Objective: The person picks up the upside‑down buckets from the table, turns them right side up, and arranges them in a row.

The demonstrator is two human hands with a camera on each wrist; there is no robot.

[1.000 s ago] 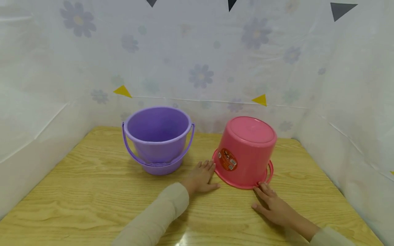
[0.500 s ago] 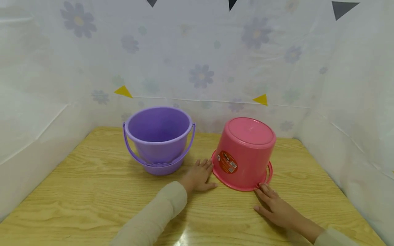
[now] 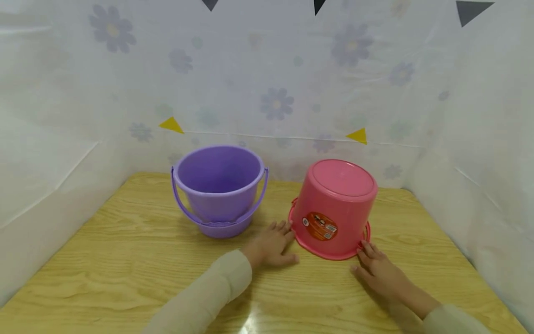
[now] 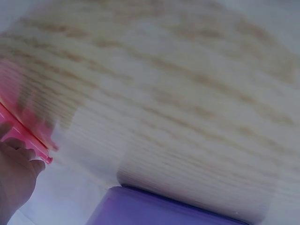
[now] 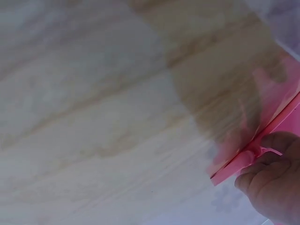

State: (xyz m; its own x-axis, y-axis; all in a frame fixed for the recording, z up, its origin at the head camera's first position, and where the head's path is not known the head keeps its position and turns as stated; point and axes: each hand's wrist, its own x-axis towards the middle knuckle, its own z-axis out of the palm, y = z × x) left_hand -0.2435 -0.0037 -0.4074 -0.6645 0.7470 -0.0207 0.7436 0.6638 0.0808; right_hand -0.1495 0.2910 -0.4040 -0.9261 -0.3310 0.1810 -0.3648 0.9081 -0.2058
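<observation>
A pink bucket (image 3: 333,204) stands upside down on the wooden table, an orange oval label (image 3: 320,226) on its side. My left hand (image 3: 271,246) lies at its left, fingers extended and fingertips touching the rim. My right hand (image 3: 381,276) is at the front right, its fingertips on the rim beside the handle (image 3: 367,232). In the right wrist view, the right hand's fingers (image 5: 269,176) bend slightly against a pink lug of the rim. The left wrist view shows the left fingers (image 4: 21,152) along the pink rim.
Left of the pink bucket, a purple bucket (image 3: 221,195) stands upright with its handle hanging down in front. White sheeting (image 3: 267,60) with flower prints and small flags encloses the wooden table (image 3: 117,260) behind and at both sides.
The pink bucket has turned a little on the table, its label shifting right toward the front. My right hand has moved slightly to the right along with the rim; the left stays at the rim.
</observation>
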